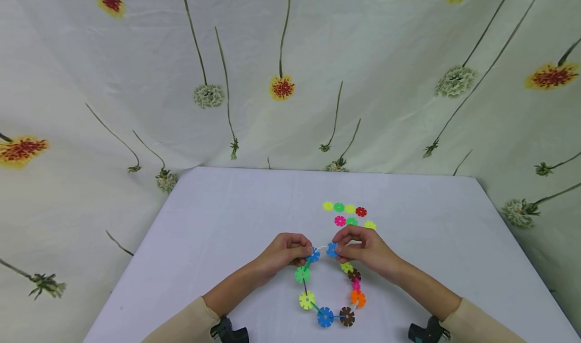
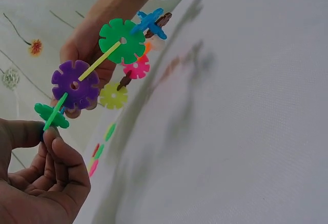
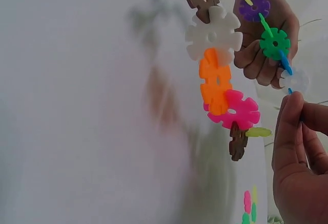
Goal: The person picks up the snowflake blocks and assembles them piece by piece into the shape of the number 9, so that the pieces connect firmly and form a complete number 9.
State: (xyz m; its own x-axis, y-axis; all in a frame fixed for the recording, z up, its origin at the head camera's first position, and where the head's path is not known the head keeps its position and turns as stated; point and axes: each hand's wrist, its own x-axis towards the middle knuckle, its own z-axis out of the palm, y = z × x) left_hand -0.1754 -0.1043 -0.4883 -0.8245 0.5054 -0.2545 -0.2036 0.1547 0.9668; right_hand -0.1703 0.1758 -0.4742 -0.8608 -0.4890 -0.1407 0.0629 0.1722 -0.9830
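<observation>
Left hand (image 1: 290, 249): thumb and fingers pinching a blue disc (image 1: 313, 255) at the top left of a ring of discs. Right hand (image 1: 363, 247): thumb and fingers pinching a second blue disc (image 1: 332, 250), just beside the first. Between the two, one translucent white disc (image 3: 295, 81), seen at close range from the right wrist; whether its slots are fully seated cannot be told.

Ring of notched plastic discs: held by both hands over the table, right of its middle and well apart from its far edge; shadow on the surface below. Members, downward from the left hand: green disc (image 1: 302, 274); purple disc (image 2: 75, 84); yellow-green disc (image 1: 306, 300), beyond it a narrow green piece edge-on; large blue disc (image 1: 325, 317); brown disc (image 1: 347, 316). Upward on the right side: white disc (image 3: 213, 35), orange disc (image 1: 358, 298), pink disc (image 1: 356, 285), second brown disc (image 1: 354, 275), yellow disc (image 1: 347, 267) partly behind the right hand.

Loose discs, seven, flat on the table (image 1: 236, 207), beyond the right hand toward the far edge: row of four, yellow, green, yellow, red (image 1: 360, 212); nearer row of three, pink (image 1: 340, 221), green, yellow.

Sleeves (image 1: 181, 323), two, beige. Cloth (image 1: 254, 126) behind the far edge, flower-printed.
</observation>
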